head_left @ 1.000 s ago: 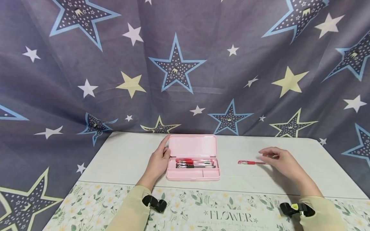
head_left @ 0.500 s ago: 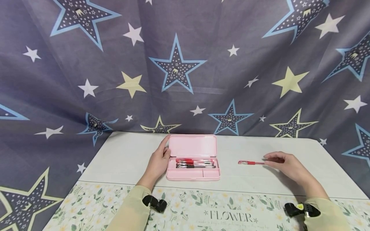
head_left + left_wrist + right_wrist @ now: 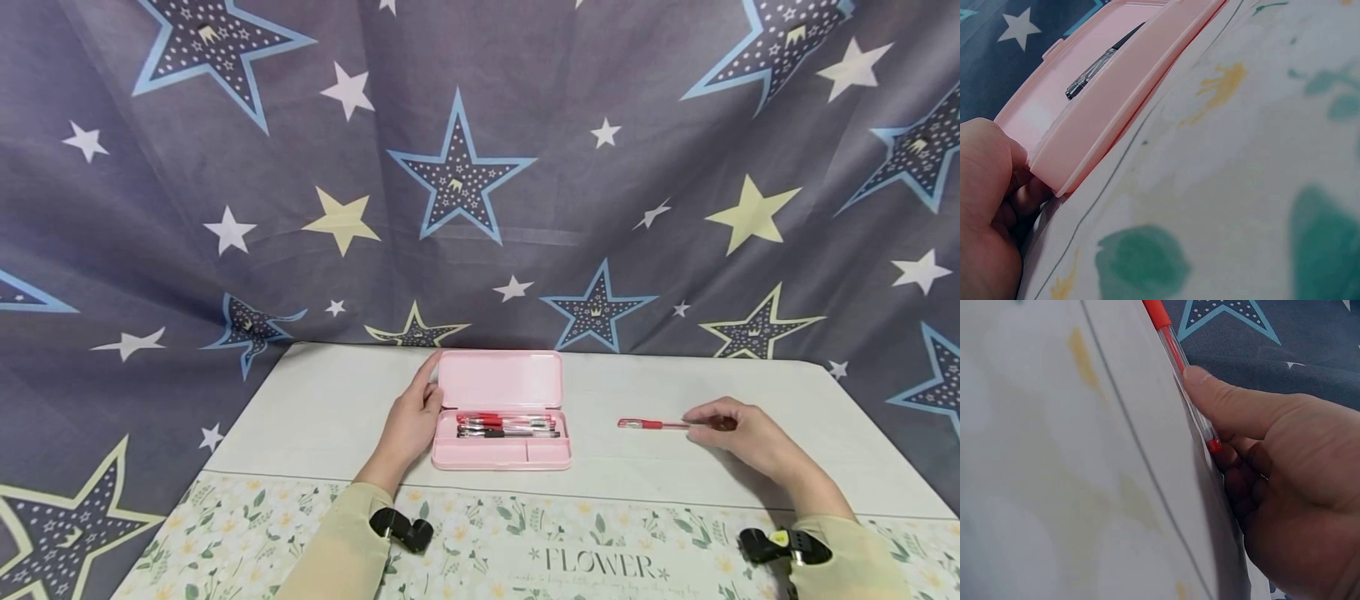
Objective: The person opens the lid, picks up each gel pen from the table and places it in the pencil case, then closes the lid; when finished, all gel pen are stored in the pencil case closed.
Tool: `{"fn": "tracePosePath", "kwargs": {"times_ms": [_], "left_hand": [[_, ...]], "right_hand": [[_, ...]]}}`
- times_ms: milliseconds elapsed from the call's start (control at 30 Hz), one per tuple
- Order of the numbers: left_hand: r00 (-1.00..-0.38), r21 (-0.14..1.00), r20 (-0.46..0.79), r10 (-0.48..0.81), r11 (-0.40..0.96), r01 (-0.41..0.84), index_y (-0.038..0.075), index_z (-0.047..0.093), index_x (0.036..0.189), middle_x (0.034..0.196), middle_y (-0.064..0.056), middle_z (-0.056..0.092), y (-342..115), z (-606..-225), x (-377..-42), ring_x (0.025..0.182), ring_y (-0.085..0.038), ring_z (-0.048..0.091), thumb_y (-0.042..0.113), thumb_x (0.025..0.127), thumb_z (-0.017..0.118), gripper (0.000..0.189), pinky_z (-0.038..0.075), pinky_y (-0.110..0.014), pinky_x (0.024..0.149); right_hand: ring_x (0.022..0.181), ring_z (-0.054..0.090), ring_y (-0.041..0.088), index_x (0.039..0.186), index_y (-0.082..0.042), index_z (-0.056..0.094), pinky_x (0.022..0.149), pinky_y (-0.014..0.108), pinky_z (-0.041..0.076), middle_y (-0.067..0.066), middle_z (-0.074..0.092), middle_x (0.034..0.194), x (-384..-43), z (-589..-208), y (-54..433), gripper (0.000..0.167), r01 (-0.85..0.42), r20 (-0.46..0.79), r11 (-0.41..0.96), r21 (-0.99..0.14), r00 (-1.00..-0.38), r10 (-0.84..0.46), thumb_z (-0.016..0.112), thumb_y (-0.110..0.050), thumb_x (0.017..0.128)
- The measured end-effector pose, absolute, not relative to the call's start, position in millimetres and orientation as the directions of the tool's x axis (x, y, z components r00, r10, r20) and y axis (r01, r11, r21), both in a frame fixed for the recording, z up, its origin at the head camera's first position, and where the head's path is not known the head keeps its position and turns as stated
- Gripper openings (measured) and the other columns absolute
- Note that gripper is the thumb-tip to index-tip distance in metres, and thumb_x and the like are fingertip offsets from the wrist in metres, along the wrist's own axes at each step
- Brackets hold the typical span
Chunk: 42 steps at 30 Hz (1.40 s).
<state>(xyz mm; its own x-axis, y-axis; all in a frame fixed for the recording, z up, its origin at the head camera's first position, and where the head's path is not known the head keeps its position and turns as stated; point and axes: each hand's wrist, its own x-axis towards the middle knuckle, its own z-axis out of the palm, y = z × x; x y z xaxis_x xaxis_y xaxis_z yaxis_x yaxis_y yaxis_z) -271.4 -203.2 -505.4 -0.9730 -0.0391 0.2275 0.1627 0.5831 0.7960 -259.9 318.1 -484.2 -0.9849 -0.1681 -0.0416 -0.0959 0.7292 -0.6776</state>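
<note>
Red pen (image 3: 651, 423) lies flat on the desk (image 3: 337, 408), well apart from the pink pencil case (image 3: 500, 454) and off to its right, cap end pointing towards the case. And the right hand (image 3: 738, 433) is on it: in the right wrist view the thumb presses down along the clear barrel of the red pen (image 3: 1186, 394) while the curled fingers (image 3: 1244, 481) tuck in at its tail end. That reads as a pinch closing on the pen, though I can't quite tell from here whether it has left the desk surface at all.

Over on the other side, the left hand (image 3: 411, 421) braces the case at its left edge, the thumb up against the raised lid and the fingers (image 3: 1022, 187) tucked in against the rounded corner of the tray; the grip is light, a steadying hold. Inside the tray, several pens (image 3: 506, 425) lie side by side in the long compartment, red and black among them; the two small compartments at the front look bare.

So my call: this is the pick-up step for the last loose pen. Next move would want a firm pinch, a clean lift, and a carry leftwards to the open tray, keeping the pen level and parallel to the ones already in there so it drops in alongside them.
</note>
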Motion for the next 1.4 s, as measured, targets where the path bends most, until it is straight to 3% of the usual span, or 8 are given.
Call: {"fn": "tracePosePath", "kwargs": {"times_ms": [600,1400], "left_hand": [[-0.974,0.798,0.225,-0.038,0.581,0.162,0.037,0.037,0.174,0.090,-0.002,0.058,-203.7,-505.1,-270.5,0.084,-0.025,0.056,0.015,0.116,0.053,0.064,0.044,-0.045,0.088],[-0.972,0.787,0.233,-0.034,0.593,0.168,0.036,0.037,0.174,0.092,-0.002,0.061,-203.2,-506.1,-271.6,0.083,-0.024,0.057,0.014,0.116,0.053,0.064,0.046,-0.046,0.088]], "right_hand": [[0.102,0.063,0.020,0.115,-0.011,0.082,0.081,0.029,0.053,0.008,0.070,0.118,-262.9,-489.8,319.5,0.018,-0.146,0.012,0.734,-0.663,-0.983,-0.184,0.083,-0.023,0.103],[0.094,0.061,0.017,0.115,-0.011,0.083,0.078,0.029,0.050,0.005,0.071,0.113,-260.7,-488.0,317.5,0.023,-0.115,0.006,0.717,-0.687,-0.988,-0.153,0.082,-0.031,0.103]]}}
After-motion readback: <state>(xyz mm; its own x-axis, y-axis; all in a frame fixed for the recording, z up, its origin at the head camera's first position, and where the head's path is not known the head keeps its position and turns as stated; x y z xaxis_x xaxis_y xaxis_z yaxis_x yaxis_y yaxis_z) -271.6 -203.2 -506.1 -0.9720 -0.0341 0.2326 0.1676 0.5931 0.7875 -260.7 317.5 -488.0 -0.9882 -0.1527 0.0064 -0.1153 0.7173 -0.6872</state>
